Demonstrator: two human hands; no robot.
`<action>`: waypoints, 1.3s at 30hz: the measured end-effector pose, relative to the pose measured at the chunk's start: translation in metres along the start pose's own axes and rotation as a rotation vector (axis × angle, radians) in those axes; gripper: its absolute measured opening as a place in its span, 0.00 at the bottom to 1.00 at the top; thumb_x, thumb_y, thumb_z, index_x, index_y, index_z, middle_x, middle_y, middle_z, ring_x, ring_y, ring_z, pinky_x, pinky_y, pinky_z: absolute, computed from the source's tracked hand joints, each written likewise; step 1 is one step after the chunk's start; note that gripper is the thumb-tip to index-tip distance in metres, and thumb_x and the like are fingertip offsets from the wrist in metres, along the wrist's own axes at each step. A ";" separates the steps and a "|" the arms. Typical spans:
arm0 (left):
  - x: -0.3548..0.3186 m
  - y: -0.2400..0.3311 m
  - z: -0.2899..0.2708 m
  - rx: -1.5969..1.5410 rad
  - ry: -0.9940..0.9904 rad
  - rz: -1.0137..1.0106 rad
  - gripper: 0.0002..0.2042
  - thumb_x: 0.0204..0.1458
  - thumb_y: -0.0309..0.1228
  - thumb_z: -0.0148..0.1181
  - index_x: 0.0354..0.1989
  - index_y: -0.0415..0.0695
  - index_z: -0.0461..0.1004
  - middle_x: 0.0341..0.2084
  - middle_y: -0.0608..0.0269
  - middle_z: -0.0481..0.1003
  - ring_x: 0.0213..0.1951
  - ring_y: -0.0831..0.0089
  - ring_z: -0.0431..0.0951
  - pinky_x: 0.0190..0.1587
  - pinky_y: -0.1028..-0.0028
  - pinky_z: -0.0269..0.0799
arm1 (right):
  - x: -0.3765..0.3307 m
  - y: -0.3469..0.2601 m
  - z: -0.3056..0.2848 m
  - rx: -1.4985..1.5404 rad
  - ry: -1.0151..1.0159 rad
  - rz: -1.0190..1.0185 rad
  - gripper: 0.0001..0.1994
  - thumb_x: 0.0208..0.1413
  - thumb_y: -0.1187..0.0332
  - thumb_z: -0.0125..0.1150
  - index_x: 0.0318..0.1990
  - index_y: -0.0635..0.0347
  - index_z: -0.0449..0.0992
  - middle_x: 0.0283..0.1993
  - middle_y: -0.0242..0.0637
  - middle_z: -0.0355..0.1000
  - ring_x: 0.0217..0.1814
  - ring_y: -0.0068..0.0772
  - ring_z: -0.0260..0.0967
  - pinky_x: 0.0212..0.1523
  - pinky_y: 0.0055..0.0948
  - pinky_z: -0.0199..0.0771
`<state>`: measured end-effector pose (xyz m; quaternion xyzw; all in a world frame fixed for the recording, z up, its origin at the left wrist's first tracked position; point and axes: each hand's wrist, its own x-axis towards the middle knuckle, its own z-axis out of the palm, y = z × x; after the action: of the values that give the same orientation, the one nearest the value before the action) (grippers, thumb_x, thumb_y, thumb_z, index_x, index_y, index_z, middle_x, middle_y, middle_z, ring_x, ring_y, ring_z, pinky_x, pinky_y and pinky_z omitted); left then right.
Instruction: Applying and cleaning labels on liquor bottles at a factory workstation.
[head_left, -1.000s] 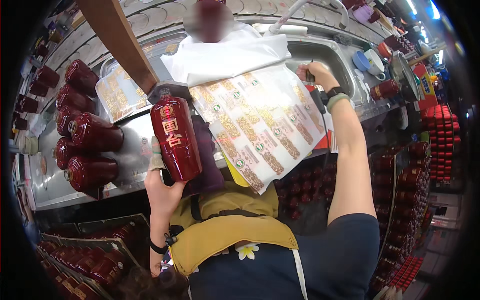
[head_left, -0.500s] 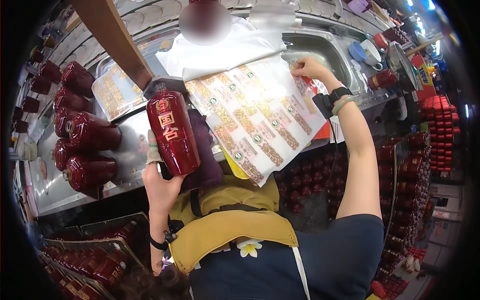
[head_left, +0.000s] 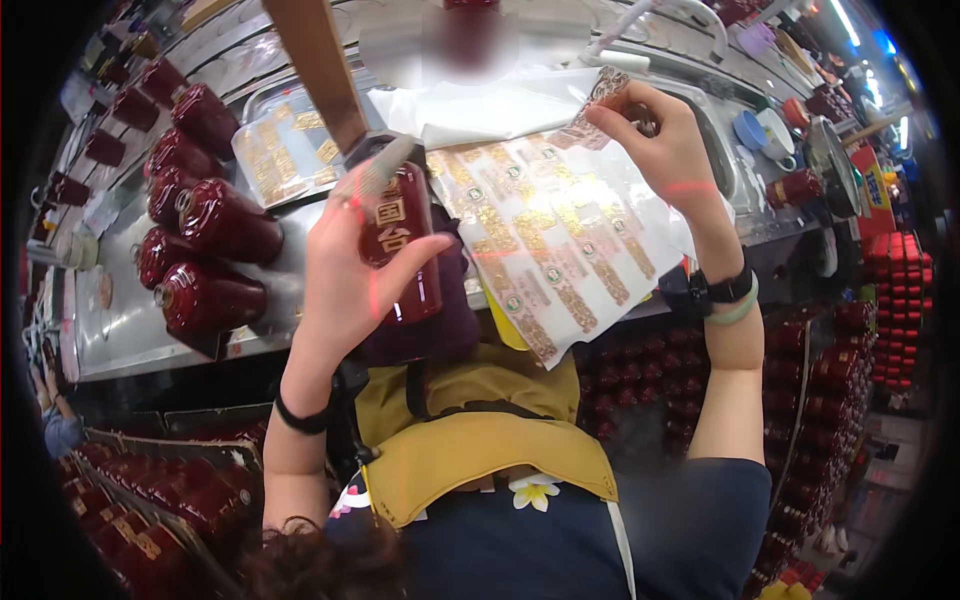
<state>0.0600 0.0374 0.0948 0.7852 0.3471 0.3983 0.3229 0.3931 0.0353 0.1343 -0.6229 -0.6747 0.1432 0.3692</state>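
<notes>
The dark red bottle (head_left: 405, 250) is standing upright in front of the person's chest, over the near edge of the steel counter (head_left: 130, 330), with the left hand (head_left: 350, 270) wrapping around its side, fingers curling across the gold characters and the thumb reaching up toward the neck. The right hand (head_left: 665, 150) is pinching a single gold label (head_left: 590, 110) between thumb and fingertips, lifting it off the top corner of the white label sheet (head_left: 560, 240) that is lying tilted over the counter's edge. The step in hand looks like peeling a sticker free for the bottle; the next move is probably calling for bringing that label across to the bottle and lining it up squarely before pressing. Beyond, more red bottles (head_left: 205, 225) are lying on their sides on the counter at left, beside a tray of gold labels (head_left: 275, 150). Red cartons (head_left: 900, 290) are stacking up at right.
</notes>
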 end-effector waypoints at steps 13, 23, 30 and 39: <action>0.046 0.001 -0.010 -0.423 -0.232 -0.206 0.23 0.62 0.19 0.60 0.66 0.35 0.67 0.42 0.64 0.78 0.44 0.79 0.79 0.50 0.75 0.77 | 0.005 -0.029 0.069 0.452 0.146 -0.055 0.16 0.61 0.69 0.71 0.56 0.58 0.81 0.34 0.20 0.73 0.28 0.08 0.55 0.29 0.14 0.55; 0.017 -0.003 -0.042 -0.328 -0.316 -0.186 0.25 0.61 0.19 0.62 0.68 0.35 0.66 0.39 0.65 0.79 0.42 0.81 0.78 0.47 0.76 0.76 | -0.006 -0.036 0.096 0.496 -0.829 -0.048 0.11 0.61 0.64 0.67 0.46 0.61 0.80 0.33 0.22 0.70 0.36 0.14 0.60 0.36 0.20 0.61; -0.036 0.020 -0.055 -0.330 -0.320 -0.439 0.28 0.57 0.17 0.66 0.67 0.38 0.70 0.34 0.69 0.78 0.37 0.84 0.77 0.44 0.79 0.75 | -0.045 -0.070 0.080 0.365 -0.760 -0.051 0.08 0.59 0.65 0.71 0.36 0.60 0.79 0.28 0.24 0.69 0.30 0.15 0.58 0.31 0.23 0.58; -0.064 -0.044 -0.035 -0.331 -0.138 -0.560 0.23 0.61 0.22 0.65 0.63 0.36 0.68 0.33 0.74 0.68 0.36 0.87 0.70 0.41 0.83 0.68 | -0.071 -0.059 0.124 0.223 -0.410 0.050 0.11 0.57 0.63 0.72 0.35 0.63 0.81 0.31 0.37 0.73 0.31 0.32 0.68 0.35 0.33 0.68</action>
<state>-0.0105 0.0184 0.0509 0.6211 0.4574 0.2911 0.5659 0.2623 -0.0098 0.0644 -0.5526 -0.6999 0.3495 0.2874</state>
